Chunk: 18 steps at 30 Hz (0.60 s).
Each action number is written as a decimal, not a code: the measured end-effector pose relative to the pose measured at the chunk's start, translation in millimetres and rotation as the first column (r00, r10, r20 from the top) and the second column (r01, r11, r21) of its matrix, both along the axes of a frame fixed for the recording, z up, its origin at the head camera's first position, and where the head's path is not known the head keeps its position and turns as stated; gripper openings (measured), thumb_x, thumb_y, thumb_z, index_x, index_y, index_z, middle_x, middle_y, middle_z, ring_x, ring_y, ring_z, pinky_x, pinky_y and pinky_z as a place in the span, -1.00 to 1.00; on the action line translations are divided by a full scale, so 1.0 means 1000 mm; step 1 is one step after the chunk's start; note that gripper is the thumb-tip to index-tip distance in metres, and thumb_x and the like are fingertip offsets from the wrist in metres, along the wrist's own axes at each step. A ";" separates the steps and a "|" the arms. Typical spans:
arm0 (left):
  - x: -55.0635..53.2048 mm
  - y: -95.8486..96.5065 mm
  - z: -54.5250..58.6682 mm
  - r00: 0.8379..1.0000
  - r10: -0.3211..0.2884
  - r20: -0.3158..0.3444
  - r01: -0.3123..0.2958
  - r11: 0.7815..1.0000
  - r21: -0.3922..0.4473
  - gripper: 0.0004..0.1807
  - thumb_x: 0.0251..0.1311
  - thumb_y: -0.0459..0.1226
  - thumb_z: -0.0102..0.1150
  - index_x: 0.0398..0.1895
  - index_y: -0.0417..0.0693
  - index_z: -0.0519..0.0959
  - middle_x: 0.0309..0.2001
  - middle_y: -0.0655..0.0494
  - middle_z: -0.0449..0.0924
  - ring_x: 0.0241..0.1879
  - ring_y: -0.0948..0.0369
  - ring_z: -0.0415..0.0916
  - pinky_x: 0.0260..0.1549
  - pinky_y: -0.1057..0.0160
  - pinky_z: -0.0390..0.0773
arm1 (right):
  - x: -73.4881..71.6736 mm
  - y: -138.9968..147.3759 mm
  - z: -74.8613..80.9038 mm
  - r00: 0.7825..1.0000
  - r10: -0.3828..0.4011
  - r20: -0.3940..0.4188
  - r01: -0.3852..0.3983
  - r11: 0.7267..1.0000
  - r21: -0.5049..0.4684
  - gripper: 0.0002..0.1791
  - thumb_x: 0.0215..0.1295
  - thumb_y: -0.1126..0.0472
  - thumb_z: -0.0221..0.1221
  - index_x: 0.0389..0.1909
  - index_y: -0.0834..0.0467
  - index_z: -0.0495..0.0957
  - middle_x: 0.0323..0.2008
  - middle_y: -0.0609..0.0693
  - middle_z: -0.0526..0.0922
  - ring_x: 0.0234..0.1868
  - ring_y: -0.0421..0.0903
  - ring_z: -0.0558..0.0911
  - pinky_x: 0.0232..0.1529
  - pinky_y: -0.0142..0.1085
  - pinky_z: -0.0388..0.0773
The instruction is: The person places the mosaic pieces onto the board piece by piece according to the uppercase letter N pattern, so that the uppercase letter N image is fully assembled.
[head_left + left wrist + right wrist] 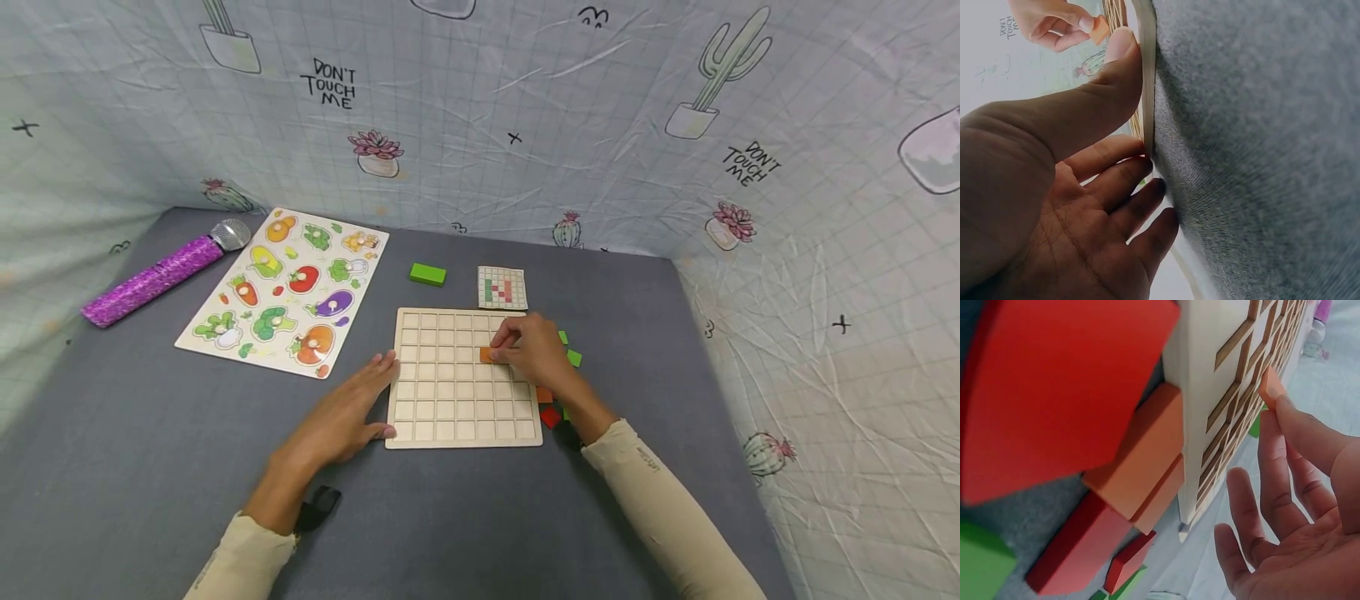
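Observation:
A wooden grid board [446, 408] with square recesses lies flat on the dark grey table. Over its right upper part, my right hand [534, 350] pinches an orange square tile [486, 355] between thumb and fingertips; the right wrist view shows the orange tile [1270, 387] tilted, close over the grid. My left hand [343, 414] rests at the board's left edge, thumb on the near corner and fingers spread along the side. In the left wrist view, the left thumb [1121, 50] lies on the rim and the other fingertips touch the board's edge.
Loose red [1066, 387], orange [1141, 456] and green [982, 559] tiles lie along the board's right side. Behind the board are a green block [427, 274] and a small pattern card [502, 288]. A vegetable puzzle board [251, 321] and purple microphone [157, 279] lie at left.

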State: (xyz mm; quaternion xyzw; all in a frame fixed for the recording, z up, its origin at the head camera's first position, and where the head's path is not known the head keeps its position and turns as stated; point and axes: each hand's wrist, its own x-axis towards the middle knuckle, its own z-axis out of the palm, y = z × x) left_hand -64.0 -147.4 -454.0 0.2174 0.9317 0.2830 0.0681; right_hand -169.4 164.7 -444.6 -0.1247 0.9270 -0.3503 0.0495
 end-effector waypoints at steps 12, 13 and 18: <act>0.001 0.000 -0.002 1.000 -0.004 -0.010 0.004 1.000 0.012 0.01 0.09 -0.35 0.59 0.59 -0.39 0.26 0.65 -0.28 0.17 0.64 -0.27 0.11 0.55 -0.28 0.23 | -0.001 -0.010 0.001 0.999 0.038 -0.014 -0.037 0.994 0.106 -0.89 0.24 0.20 0.53 -0.38 -0.02 0.78 -0.40 -0.12 0.79 -0.18 -0.05 0.69 0.26 0.06 0.52; 0.001 0.000 -0.002 1.000 -0.004 -0.011 0.004 1.000 0.012 0.01 0.10 -0.35 0.59 0.59 -0.39 0.26 0.65 -0.28 0.17 0.65 -0.27 0.11 0.55 -0.28 0.23 | -0.001 -0.011 0.001 0.999 0.040 -0.017 -0.038 0.993 0.114 -0.90 0.24 0.20 0.53 -0.38 -0.02 0.78 -0.39 -0.12 0.79 -0.16 -0.04 0.70 0.37 0.12 0.45; 0.000 0.000 -0.002 1.000 -0.005 -0.013 0.005 1.000 0.011 0.02 0.09 -0.35 0.60 0.59 -0.38 0.26 0.65 -0.28 0.17 0.64 -0.27 0.11 0.55 -0.28 0.23 | -0.001 -0.012 0.002 0.999 0.043 -0.015 -0.040 0.989 0.143 -0.95 0.26 0.21 0.51 -0.34 0.02 0.81 -0.31 -0.07 0.84 0.00 0.03 0.68 0.57 0.26 0.19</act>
